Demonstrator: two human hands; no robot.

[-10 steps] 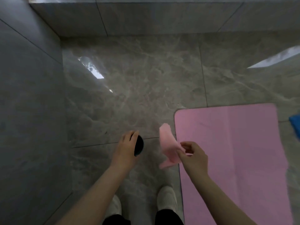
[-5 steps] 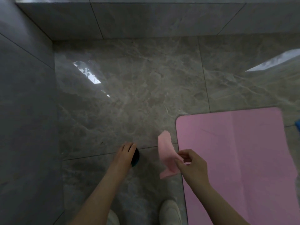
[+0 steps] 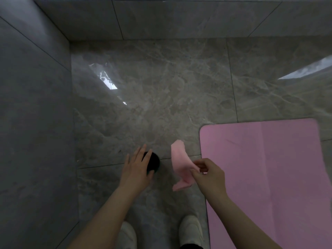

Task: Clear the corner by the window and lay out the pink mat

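Observation:
The pink mat (image 3: 265, 177) lies flat on the marble floor at the right, its top left corner rounded. My right hand (image 3: 208, 177) pinches a small pink cloth strip (image 3: 179, 164) that hangs curled just left of the mat's edge. My left hand (image 3: 136, 168) is low over the floor on a black round object (image 3: 154, 161). Its fingers are spread across the object's top and the thumb sits at its near side. Most of the black object is hidden by the hand.
Grey tiled walls (image 3: 36, 123) meet in a corner at the upper left, and the back wall (image 3: 161, 18) runs across the top. Glossy marble floor (image 3: 161, 96) with window reflections fills the middle. My white shoes (image 3: 190, 229) stand at the bottom.
My left hand has gone down toward the floor with the black object, and its fingers have spread. My right hand still holds the pink cloth strip in about the same place.

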